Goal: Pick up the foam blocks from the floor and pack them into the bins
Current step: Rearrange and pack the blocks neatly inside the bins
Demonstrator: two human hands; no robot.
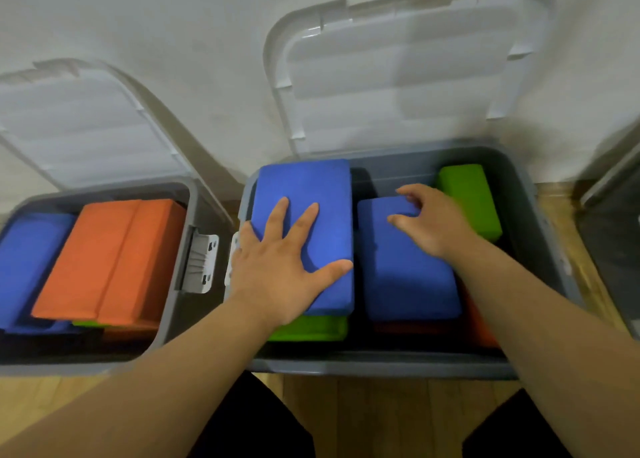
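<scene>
1. Wooden floor (346, 409) runs up to a white wall (207, 42). I count two grey bins fully in my feed and the edge of a third bin (609, 243) on the right.
2. The middle bin (381, 366) and the left bin (173, 319) both stand open, the middle lid (398, 70) and the left lid (79, 128) tipped back against the wall.
3. In the middle bin I see two blue blocks lying flat on top, side by side, each with its long axis running from me towards the wall.
4. The left blue block (311, 187) sits higher, over a lower green block (311, 329).
5. The right blue block (405, 277) covers orange foam (481, 326); I cannot count how many pieces.
6. A rear green block (471, 198) sits in the far right corner, long axis also front to back, angled slightly right. That makes two green here.
7. The left hand (277, 260) lies flat on the left blue block, fingers straight and spread, gripping nothing.
8. The right hand (433, 222) is at the far end of the right blue block, fingers curled onto it; I cannot tell whether it grasps or only touches.
9. The left bin holds one end blue block (27, 257) and two orange blocks, the first orange block (79, 260) touching the second orange block (145, 260), all running front to back, with a green sliver (86, 323) beneath.
</scene>
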